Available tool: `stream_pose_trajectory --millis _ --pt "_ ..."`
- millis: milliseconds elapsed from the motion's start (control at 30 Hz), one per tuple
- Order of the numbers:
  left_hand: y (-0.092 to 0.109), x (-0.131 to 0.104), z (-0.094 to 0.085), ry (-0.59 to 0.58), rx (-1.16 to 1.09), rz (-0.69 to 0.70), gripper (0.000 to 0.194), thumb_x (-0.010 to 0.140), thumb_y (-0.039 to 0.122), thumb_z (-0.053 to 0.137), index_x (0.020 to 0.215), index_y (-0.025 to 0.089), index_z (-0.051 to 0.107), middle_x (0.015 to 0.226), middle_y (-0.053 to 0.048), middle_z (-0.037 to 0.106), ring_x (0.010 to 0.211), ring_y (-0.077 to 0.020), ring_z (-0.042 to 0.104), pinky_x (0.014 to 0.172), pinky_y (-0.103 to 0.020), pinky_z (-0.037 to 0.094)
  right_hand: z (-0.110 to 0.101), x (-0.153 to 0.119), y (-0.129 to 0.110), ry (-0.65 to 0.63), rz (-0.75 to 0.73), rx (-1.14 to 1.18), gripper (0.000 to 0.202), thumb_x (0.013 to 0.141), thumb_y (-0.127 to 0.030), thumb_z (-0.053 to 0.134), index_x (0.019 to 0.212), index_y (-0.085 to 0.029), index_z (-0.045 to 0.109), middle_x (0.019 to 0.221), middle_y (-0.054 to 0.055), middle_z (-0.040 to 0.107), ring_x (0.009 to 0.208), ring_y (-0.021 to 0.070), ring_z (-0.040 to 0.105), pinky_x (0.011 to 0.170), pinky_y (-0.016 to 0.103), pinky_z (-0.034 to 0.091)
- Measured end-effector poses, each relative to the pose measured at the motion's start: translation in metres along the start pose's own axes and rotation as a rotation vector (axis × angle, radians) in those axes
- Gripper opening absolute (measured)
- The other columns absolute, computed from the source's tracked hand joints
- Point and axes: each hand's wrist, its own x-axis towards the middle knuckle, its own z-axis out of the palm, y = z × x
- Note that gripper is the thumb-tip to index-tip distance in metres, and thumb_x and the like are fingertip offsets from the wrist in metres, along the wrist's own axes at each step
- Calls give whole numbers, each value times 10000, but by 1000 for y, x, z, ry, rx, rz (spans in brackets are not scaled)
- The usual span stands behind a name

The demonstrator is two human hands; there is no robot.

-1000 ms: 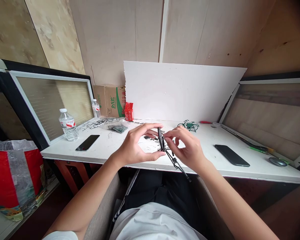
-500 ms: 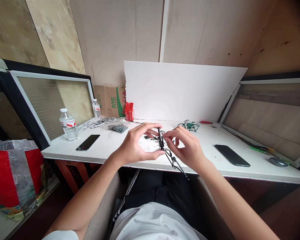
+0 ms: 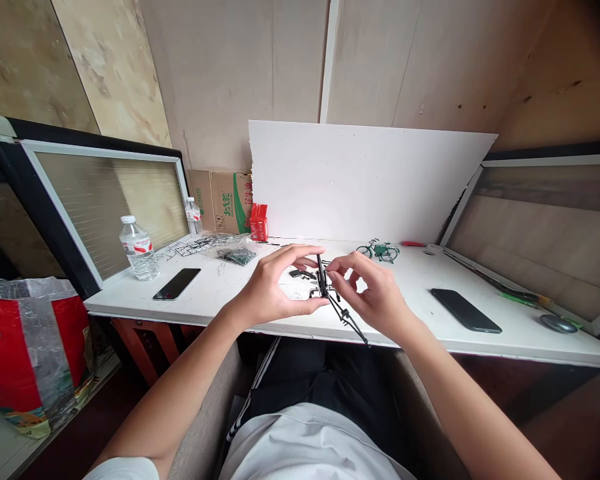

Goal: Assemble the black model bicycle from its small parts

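A partly built black model bicycle [image 3: 347, 319] is held above the desk's front edge, its thin frame slanting down to the right. My left hand [image 3: 267, 287] spans its wheel [image 3: 321, 275], seen edge-on, with fingers on the top rim and thumb at the bottom. On the wheel's right side, my right hand [image 3: 373, 283] is closed in a pinch close to its middle. Whatever small part lies between those fingertips is too hidden to make out. Small black parts [image 3: 303, 273] lie on the desk behind the hands.
A green model bicycle [image 3: 379, 251] stands at the back. Phones lie left [image 3: 177, 284] and right [image 3: 465, 310], with a mouse [image 3: 558, 323] farther right. At left are a water bottle [image 3: 139, 248], black part frames [image 3: 193, 245] and a bag of parts [image 3: 236, 255].
The model's frame end has swung slightly up and left. My right fingers have shifted a little at the wheel, while my left hand keeps its hold.
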Motion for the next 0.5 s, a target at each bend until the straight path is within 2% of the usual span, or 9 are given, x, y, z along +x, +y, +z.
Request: stream_pose_trajectory --millis 233,500 --pt "-4 0 1 2 26 24 722 767 313 904 1424 249 612 1354 -116 674 1057 -223 711 974 -381 614 0 2 -7 -52 151 117 160 1049 -366 578 1022 -238 671 890 30 688 717 148 595 580 263 466" --pt "-5 0 4 -9 123 93 677 807 223 859 1430 249 596 1383 -121 670 1281 -282 652 1112 -447 553 0 5 -4 -95 241 213 296 1040 -477 565 960 -215 676 824 24 654 705 148 566 580 262 444"
